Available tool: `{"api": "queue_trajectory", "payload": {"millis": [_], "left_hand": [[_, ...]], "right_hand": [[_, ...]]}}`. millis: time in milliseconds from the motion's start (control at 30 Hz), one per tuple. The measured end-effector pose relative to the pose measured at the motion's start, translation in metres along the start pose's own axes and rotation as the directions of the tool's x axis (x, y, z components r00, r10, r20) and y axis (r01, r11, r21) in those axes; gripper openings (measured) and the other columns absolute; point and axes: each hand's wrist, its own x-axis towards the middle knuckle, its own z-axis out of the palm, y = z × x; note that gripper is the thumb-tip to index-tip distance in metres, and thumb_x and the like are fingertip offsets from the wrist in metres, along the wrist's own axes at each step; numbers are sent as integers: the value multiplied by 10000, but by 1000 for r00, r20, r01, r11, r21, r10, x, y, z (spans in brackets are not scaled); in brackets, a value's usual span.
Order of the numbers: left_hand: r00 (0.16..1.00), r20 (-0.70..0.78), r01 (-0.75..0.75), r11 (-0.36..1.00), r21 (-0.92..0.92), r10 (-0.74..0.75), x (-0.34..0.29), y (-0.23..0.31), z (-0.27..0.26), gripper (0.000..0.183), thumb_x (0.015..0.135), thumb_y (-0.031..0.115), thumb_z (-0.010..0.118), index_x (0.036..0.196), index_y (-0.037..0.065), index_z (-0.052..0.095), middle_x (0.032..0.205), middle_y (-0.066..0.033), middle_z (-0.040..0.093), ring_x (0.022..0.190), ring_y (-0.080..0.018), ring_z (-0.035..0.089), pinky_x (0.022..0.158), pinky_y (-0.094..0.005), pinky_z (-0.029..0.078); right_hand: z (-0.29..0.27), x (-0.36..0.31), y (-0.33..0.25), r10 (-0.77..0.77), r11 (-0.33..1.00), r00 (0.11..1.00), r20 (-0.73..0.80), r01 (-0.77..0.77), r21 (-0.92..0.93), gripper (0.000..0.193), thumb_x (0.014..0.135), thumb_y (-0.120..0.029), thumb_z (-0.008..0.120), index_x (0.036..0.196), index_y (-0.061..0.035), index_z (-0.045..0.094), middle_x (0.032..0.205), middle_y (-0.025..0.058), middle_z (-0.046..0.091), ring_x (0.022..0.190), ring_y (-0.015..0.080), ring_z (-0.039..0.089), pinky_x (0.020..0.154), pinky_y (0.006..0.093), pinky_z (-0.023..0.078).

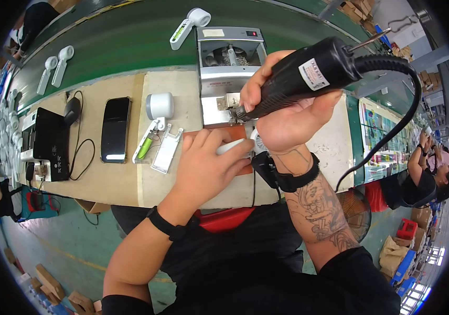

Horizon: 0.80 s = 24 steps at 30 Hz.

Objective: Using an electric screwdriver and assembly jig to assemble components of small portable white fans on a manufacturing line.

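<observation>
My right hand [292, 123] is wrapped round a black electric screwdriver [308, 73], which slants down to the left. Its tip is at the metal outlet of a grey screw feeder [228, 74], with loose screws inside the tray. On a reddish-brown pad [193, 138], my left hand [201, 160] holds down a white handheld fan [235, 146], partly hidden by the fingers. The fan's round head shows beside my right wrist. Left of my left hand lie an opened fan body with a green battery [145, 148] and a loose white cover [168, 149].
A white cylinder [160, 106], a phone [116, 128] and a black box [45, 144] with a cable stand on the left of the table. Several fans lie on the green conveyor belt [130, 47] beyond. The screwdriver's cord [416, 105] loops down at right. Other people work at both sides.
</observation>
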Motion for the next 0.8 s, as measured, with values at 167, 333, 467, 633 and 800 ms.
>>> {"api": "queue_trajectory", "payload": {"millis": [167,333,467,633,800], "left_hand": [[997,38,-68,997,40,66,3,1,-1,469,844,372,826,1311,398,783,1084,28,609,986,-202,576,856,-400,382],[995,85,-60,993,98,52,3,3,-3,431,876,344,813,1305,364,789,1066,18,604,998,-216,571,852,-403,384],[998,61,-18,999,-32,20,4,3,-1,428,826,303,862,1240,220,794,1135,-2,675,1038,-252,615,879,-437,434],[999,35,-34,998,-47,36,5,1,-2,447,820,298,881,1238,175,782,1160,-18,687,1050,-264,628,885,-435,436],[999,41,-16,998,-64,19,8,6,-7,454,813,338,890,1216,161,779,1156,-33,687,1020,-276,618,863,-439,427]], "right_hand": [[-3,3,-1,47,998,999,0,-47,36,1082,905,-1008,267,1135,4,575,731,132,589,595,239,586,575,386,500],[-8,-9,-17,133,967,991,17,-133,218,1101,907,-1010,240,1183,-6,597,709,129,610,600,226,579,597,372,499],[-19,-25,-55,86,980,994,73,-98,176,1170,880,-1034,303,1296,35,535,796,140,652,674,233,611,672,398,499],[-25,-38,-62,107,993,992,63,-109,40,1164,900,-1012,296,1314,53,513,761,160,635,640,241,580,662,406,492],[-13,-47,-58,143,978,988,-55,-132,162,1158,898,-1015,292,1288,53,515,747,163,627,624,235,559,654,406,492]]}}
